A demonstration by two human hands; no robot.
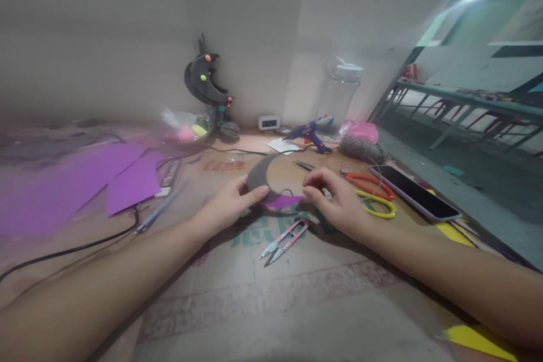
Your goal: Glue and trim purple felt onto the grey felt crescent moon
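Bare forearms (127,271) reach past the snips (290,239) to mid-scene, left hand (231,201) gripping the grey crescent (259,174), right hand (339,201), hold unclear, at the right tip of the purple piece (283,201), apparently working both together, which calls for steady left support.

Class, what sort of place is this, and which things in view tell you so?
Probably a craft workspace, judging by the glue gun, the ball of grey yarn and the thread snips.

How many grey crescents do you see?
2 visible: a plain crescent in the left hand, a ball-dotted crescent near the back panel. Others may be hidden.
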